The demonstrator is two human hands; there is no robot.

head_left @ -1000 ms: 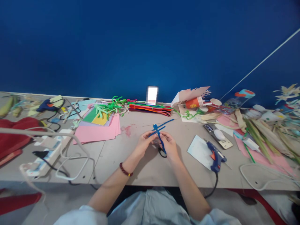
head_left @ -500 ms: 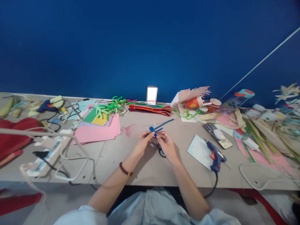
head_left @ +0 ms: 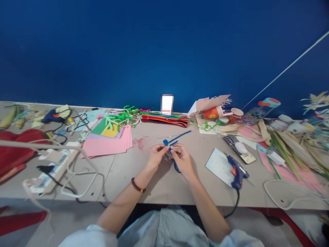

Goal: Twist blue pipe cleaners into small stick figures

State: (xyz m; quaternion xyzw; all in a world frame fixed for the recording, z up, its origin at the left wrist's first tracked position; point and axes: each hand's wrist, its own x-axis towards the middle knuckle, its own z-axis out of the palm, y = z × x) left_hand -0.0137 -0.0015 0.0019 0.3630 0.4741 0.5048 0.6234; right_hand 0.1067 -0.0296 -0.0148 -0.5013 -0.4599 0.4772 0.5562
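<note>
Blue pipe cleaners (head_left: 180, 137) stick out between my two hands above the middle of the table, with a small curled blue bunch at their left end. My left hand (head_left: 157, 155) pinches them just below that bunch. Close beside it, my right hand (head_left: 183, 157) is closed with thumb and fingers on the same blue pipe cleaners, one strand running down along the palm. Something dark and looped, partly hidden, lies on the table under my right hand. Behind my hands rests a bundle of red, orange and green pipe cleaners (head_left: 166, 120).
A blue glue gun (head_left: 239, 171) and a phone (head_left: 233, 145) lie to the right. Pink paper (head_left: 102, 145) and a power strip (head_left: 55, 168) with loose cables sit to the left. Dried husks (head_left: 293, 147) cover the far right. Orange cups (head_left: 212, 113) lean at the back.
Both hands stay nearly in place on the blue pipe cleaners. The curled blue end has shifted very slightly left and down; the view has barely moved.
</note>
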